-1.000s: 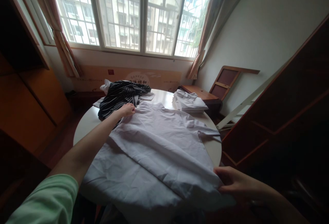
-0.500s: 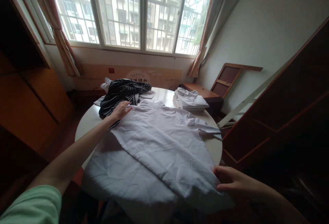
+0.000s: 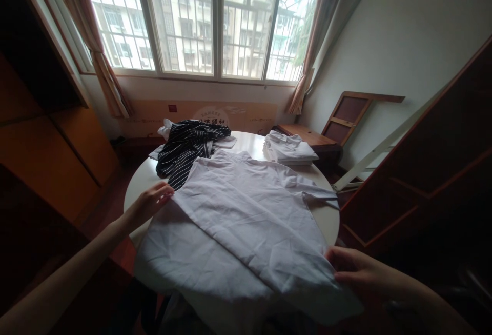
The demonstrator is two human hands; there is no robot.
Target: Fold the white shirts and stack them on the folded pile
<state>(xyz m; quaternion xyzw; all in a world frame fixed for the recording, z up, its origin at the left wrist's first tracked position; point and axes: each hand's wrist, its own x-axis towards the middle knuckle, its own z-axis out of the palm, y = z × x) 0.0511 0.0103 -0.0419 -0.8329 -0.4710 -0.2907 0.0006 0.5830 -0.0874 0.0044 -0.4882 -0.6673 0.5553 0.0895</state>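
A white shirt [image 3: 246, 212] lies spread over the round white table [image 3: 134, 196], its collar toward the window and its hem hanging over the near edge. One sleeve is folded diagonally across the body; the other reaches out to the right. My left hand [image 3: 156, 199] pinches the shirt's left edge below the shoulder. At the lower right, my right hand [image 3: 351, 265] grips the sleeve end by the hem, fingers closed on the cloth. A black-and-white striped garment [image 3: 188, 145] lies crumpled just beyond my left hand.
A stack of folded white shirts [image 3: 289, 148] sits at the table's back right. Behind it stand a low wooden cabinet [image 3: 307, 135] and a wooden frame [image 3: 346, 117] against the wall. Dark wooden panels slant in on the right; orange cupboards [image 3: 54, 150] stand left.
My left hand has moved from the shirt's shoulder down along its left edge, toward me. My right hand keeps its hold at the lower right. The view has shifted slightly.
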